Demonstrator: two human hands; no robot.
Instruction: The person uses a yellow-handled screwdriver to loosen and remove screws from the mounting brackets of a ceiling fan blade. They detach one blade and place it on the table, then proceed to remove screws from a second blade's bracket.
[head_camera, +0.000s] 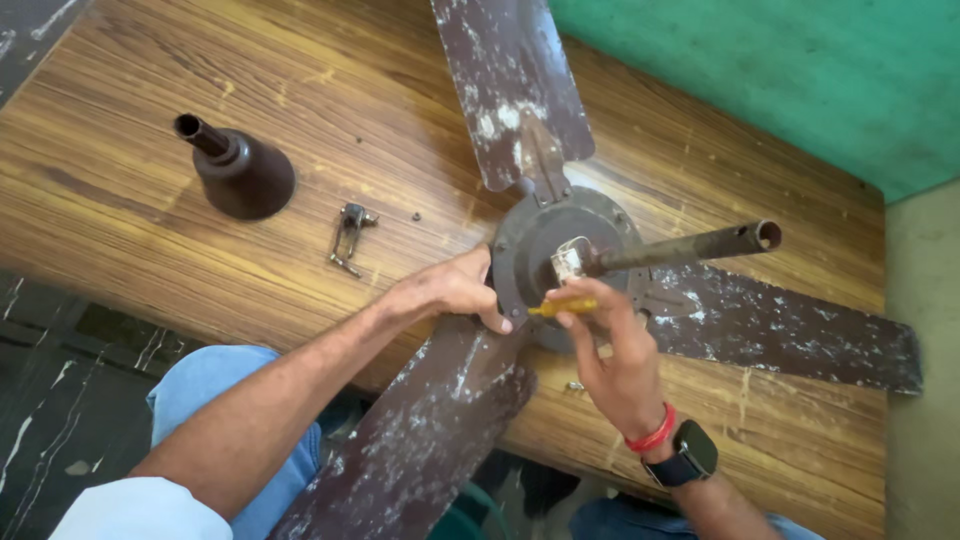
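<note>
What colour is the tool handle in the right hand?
Yellow handle, seen in the head view.

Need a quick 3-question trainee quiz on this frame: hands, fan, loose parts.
1. True or false: the left hand rests on the fan motor housing.
2. What does the right hand hold?
3. The clip lies: A) on a blade, B) on the table beside the brown canopy cup, C) on the floor.

Key: 1 true. 2 a yellow-handled tool, likely a screwdriver. 3 B.
</note>
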